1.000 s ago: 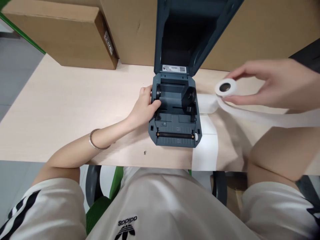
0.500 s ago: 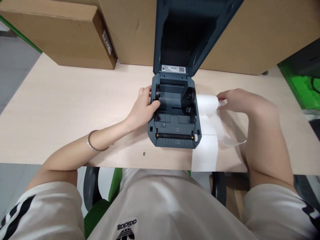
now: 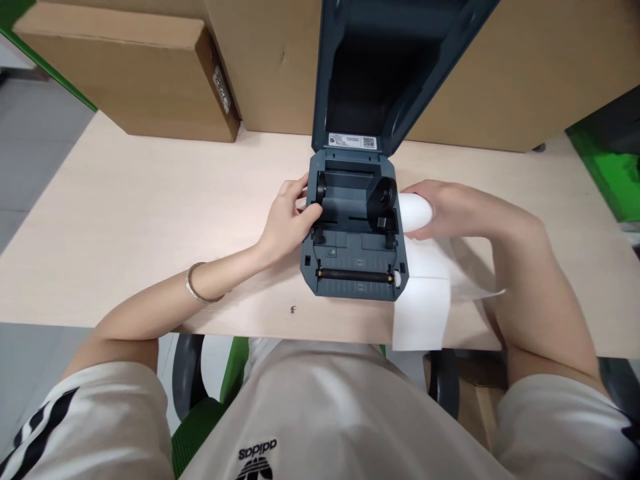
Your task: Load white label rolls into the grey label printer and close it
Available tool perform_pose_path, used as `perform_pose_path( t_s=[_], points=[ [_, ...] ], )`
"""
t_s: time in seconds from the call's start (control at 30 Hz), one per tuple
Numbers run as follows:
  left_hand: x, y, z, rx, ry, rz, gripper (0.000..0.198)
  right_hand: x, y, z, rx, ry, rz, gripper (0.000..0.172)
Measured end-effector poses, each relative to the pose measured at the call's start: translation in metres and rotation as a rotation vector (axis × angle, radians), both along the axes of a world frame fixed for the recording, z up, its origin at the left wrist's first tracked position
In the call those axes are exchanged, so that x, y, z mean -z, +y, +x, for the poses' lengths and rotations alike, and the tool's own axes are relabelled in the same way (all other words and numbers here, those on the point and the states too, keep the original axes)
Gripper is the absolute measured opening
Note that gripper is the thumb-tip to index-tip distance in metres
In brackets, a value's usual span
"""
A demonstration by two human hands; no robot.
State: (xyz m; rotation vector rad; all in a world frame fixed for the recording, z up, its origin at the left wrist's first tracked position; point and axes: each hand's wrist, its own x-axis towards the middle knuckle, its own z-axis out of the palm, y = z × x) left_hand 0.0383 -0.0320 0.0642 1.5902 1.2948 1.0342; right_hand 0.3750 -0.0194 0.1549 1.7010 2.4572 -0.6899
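Observation:
A dark grey-blue label printer [image 3: 350, 193] stands on the table with its lid [image 3: 385, 73] raised. Inside, black roll holders flank a bare bay, and a black roller [image 3: 356, 275] lies across the front. My left hand [image 3: 291, 217] grips the printer's left side, thumb over the rim. On the other side, my right hand [image 3: 443, 208] is wrapped around a white roll of label paper [image 3: 416, 212], close against the printer's right wall. A loose strip of labels [image 3: 423, 307] runs from beneath the roll to the table's front edge.
A cardboard box [image 3: 125, 73] stands at the back left. Behind the printer, a large cardboard panel [image 3: 500, 87] borders the table [image 3: 175, 180]. A tiny dark bit [image 3: 293, 309] lies near the front edge.
My right hand has moved left from the paper's end and closed around the roll. My left hand keeps its hold on the printer. The view has shifted slightly.

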Motion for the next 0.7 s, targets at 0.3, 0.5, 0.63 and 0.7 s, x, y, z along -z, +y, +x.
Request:
perform_pose_path(
  t_s=[0.3, 0.5, 0.63, 0.7],
  points=[
    [-0.001, -0.004, 0.000, -0.016, -0.038, -0.024, 0.070, -0.070, -0.013, 0.051, 0.079, -0.118, 0.144, 0.083],
    [0.000, -0.003, 0.001, -0.008, -0.005, 0.009, 0.068, -0.085, 0.002, -0.069, 0.004, -0.133, 0.208, 0.078],
    [0.000, -0.002, 0.001, 0.030, 0.035, 0.007, 0.075, -0.074, 0.017, -0.106, -0.062, -0.253, 0.129, 0.060],
    [0.001, -0.001, 0.001, 0.045, 0.039, 0.005, 0.079, -0.063, 0.026, -0.110, -0.095, -0.294, 0.104, 0.055]
  ],
)
